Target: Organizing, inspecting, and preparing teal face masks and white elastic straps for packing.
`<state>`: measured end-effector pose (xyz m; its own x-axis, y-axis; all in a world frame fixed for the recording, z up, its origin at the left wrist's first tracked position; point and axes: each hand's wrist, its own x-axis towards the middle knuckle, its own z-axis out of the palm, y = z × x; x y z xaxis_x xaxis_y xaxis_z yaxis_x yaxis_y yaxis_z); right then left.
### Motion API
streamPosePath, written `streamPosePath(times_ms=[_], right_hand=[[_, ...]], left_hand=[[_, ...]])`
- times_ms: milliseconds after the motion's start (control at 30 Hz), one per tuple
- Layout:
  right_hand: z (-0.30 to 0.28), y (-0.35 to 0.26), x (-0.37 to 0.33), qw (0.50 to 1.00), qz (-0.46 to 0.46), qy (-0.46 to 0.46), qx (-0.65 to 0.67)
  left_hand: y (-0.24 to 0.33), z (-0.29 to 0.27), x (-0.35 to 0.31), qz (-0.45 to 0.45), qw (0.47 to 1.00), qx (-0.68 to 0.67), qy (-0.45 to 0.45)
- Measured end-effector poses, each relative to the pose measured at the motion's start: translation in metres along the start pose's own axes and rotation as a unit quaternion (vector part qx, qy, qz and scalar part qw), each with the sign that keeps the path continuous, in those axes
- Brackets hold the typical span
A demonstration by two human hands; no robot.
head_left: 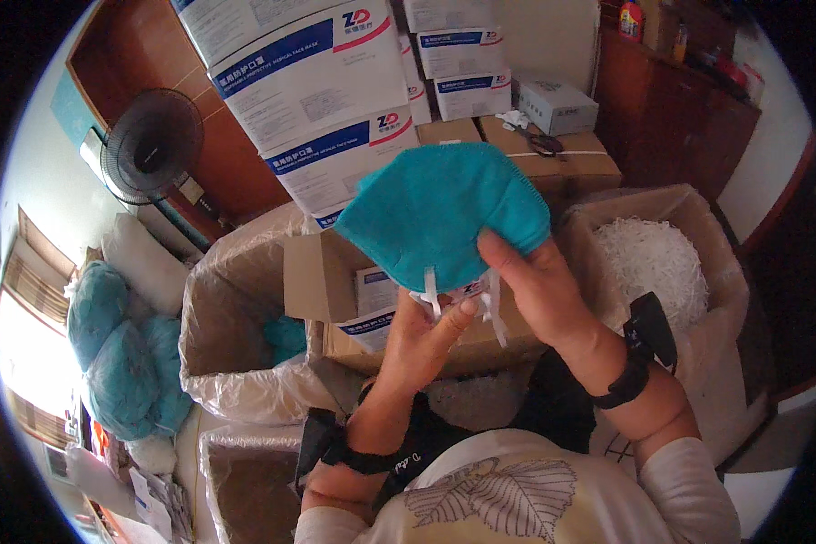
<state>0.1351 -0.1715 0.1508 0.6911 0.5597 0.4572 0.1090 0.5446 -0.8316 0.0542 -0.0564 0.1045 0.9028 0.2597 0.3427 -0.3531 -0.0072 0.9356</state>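
A teal folded face mask is held up in front of me, its rounded edge upward, with white straps hanging from its lower edge. My right hand grips its lower right corner, thumb on the near face and the other fingers hidden behind. Just below the mask, my left hand is closed at the white straps, thumb pointing up to the right; its fingertips are partly hidden. Behind the hands, an open cardboard box holds small white and blue packs.
At left stands a plastic-lined carton with teal masks inside. A lined carton of white strips is at right. Stacked printed cartons rise behind; scissors lie on a brown carton. Teal-filled bags and a fan are far left.
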Motion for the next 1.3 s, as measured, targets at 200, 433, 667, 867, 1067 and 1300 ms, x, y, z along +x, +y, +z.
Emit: streamPosePath(times_ms=[200,433,667,867,1067,1300], right_hand=[[-0.030,-0.025,0.021,0.987,0.005,0.110,0.116],[-0.059,-0.030,0.018,0.976,0.095,0.070,0.180],[-0.057,-0.029,0.007,0.953,0.164,0.032,0.252],[-0.052,-0.021,-0.006,0.938,0.177,-0.037,0.295],[-0.061,-0.004,-0.015,0.921,0.203,-0.023,0.331],[-0.054,-0.010,-0.017,0.927,0.210,0.020,0.311]], left_hand=[[-0.038,0.004,-0.018,-0.142,0.989,0.034,-0.027],[-0.039,-0.004,-0.058,-0.116,0.976,0.098,-0.157],[0.013,-0.014,-0.004,0.197,0.963,0.184,0.019],[0.056,0.029,0.017,0.181,0.966,0.177,0.050],[0.032,0.021,0.015,0.185,0.926,0.319,-0.079],[0.024,0.000,-0.006,0.080,0.950,0.181,-0.243]])
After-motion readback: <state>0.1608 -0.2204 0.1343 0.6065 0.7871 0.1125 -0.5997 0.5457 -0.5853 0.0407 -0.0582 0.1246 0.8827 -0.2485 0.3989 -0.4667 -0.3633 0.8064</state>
